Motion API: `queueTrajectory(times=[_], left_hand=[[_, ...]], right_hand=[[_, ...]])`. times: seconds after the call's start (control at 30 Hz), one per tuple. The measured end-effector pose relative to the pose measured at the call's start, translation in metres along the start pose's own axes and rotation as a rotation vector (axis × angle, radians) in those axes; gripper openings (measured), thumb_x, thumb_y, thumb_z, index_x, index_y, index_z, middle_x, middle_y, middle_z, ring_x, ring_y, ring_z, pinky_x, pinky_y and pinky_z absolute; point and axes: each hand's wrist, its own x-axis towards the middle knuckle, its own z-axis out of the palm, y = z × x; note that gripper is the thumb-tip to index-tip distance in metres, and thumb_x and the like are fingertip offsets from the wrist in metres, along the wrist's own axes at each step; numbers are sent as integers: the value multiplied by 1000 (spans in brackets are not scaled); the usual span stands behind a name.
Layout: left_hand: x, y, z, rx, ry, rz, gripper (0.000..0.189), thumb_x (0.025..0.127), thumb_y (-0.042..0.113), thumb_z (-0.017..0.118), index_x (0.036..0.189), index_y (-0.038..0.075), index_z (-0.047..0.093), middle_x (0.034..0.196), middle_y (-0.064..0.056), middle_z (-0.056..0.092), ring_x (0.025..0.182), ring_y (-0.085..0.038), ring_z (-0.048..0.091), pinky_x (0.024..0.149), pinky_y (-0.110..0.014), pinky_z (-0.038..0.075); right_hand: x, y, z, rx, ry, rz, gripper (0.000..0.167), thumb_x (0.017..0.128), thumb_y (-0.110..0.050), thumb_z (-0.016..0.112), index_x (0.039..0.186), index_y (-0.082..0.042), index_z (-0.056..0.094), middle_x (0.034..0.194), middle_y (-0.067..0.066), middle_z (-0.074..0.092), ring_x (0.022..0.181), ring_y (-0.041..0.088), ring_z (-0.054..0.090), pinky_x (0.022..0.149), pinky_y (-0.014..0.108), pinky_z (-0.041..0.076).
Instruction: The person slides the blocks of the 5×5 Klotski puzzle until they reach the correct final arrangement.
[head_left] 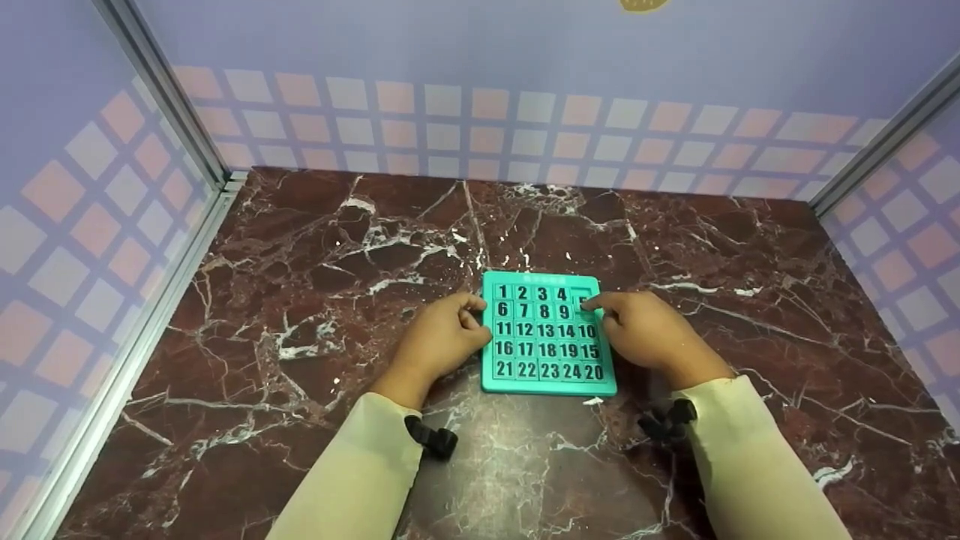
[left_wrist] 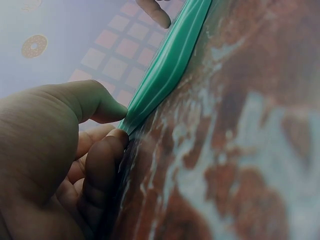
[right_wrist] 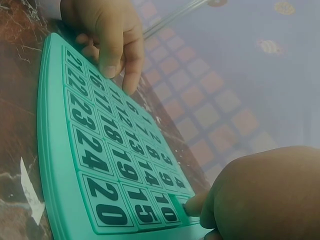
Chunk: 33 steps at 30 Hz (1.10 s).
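A teal number slide puzzle (head_left: 546, 386) lies flat on the tabletop, its black numerals facing up. My left hand (head_left: 448, 335) pinches its left edge; in the left wrist view the thumb (left_wrist: 102, 102) is on the rim with curled fingers against the side. At the upper right corner, my right hand (head_left: 646, 330) has its index finger on the 5 tile (head_left: 583, 301), which the fingertip partly covers. That tile sits partway between the top two rows, with bare slot above it. Below it in the right column come the 10 tile (right_wrist: 167, 207), 15 and 20.
The dark red marbled tabletop (head_left: 300, 420) has white veins. A patterned back wall (head_left: 480, 127) and side panels with metal rails (head_left: 169, 97) enclose it. Black straps (head_left: 433, 437) sit at both sleeve cuffs.
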Motion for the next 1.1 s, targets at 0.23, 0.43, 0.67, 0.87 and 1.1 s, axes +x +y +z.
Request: queueTrajectory(times=[0.23, 0.43, 0.67, 0.87, 1.1], left_hand=[[1, -1, 1, 7, 2, -6, 46, 92, 26, 77, 137, 20, 75, 88, 10, 71, 76, -10, 62, 80, -34, 53], [1, -1, 1, -2, 5, -2, 46, 91, 26, 77, 137, 20, 75, 89, 10, 71, 77, -10, 62, 80, -34, 52], [0, 0, 1, -27, 11, 1, 44, 91, 24, 76, 135, 19, 75, 86, 10, 70, 73, -10, 60, 78, -33, 51], [0, 0, 1, -23, 10, -4, 44, 91, 24, 76, 135, 19, 75, 85, 10, 69, 72, -9, 59, 77, -33, 51], [0, 0, 1, -13, 9, -6, 44, 91, 25, 77, 135, 20, 75, 87, 10, 71, 74, -10, 61, 78, -34, 52]], right_hand=[[1, 3, 3, 15, -10, 27, 46, 108, -14, 52, 147, -17, 76, 142, 14, 78, 103, 30, 69, 98, 54, 57], [2, 5, 4, 22, -15, 36, 48, 108, -15, 52, 150, -18, 73, 145, 14, 76, 108, 31, 69, 104, 57, 58], [0, 5, 3, 8, -28, 36, 48, 109, -16, 51, 152, -19, 72, 146, 13, 76, 105, 31, 69, 98, 54, 56], [0, 4, 3, 18, -30, 40, 48, 110, -16, 51, 153, -19, 71, 146, 14, 76, 107, 32, 68, 103, 58, 57], [0, 4, 4, 18, -28, 34, 48, 110, -16, 50, 153, -19, 71, 145, 14, 76, 106, 31, 68, 101, 57, 57]])
